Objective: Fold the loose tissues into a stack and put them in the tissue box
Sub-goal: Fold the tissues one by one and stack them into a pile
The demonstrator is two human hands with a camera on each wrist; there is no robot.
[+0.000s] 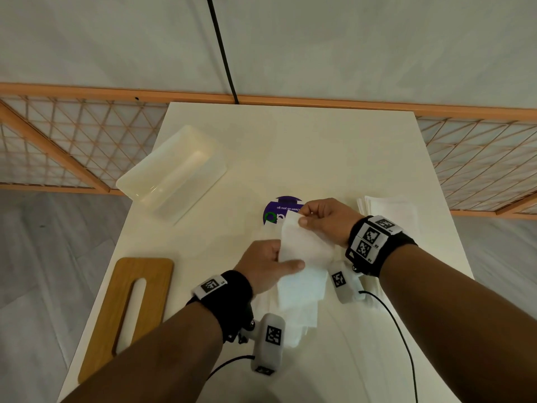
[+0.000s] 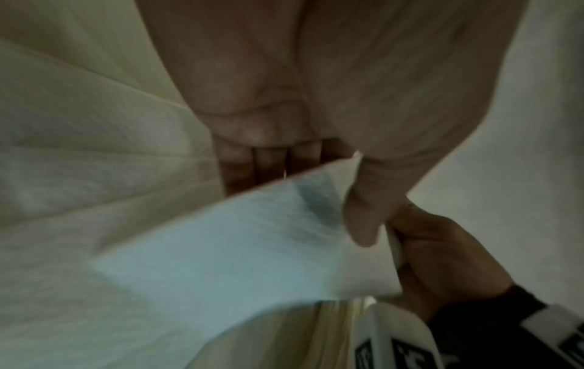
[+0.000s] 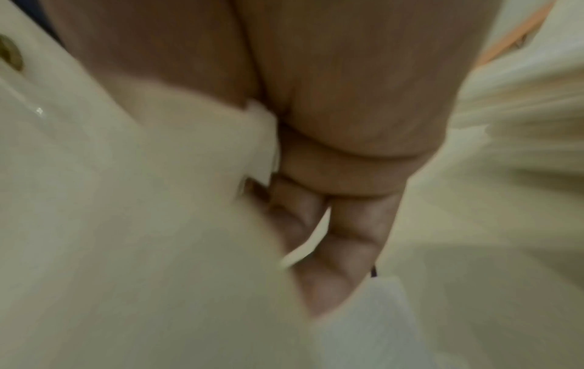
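Observation:
A white tissue is held up over the middle of the table between both hands. My left hand pinches its near left edge, thumb on top; in the left wrist view the thumb lies on the tissue and the fingers are under it. My right hand pinches the far corner, and the right wrist view is blurred, with the tissue against the curled fingers. More loose tissues lie under the hands. A folded stack sits at the right. The translucent tissue box lies open at the back left.
The wooden lid with a long slot lies at the table's front left edge. A purple round sticker shows just beyond the hands. A black cable drops behind the table, and an orange lattice rail runs along the back.

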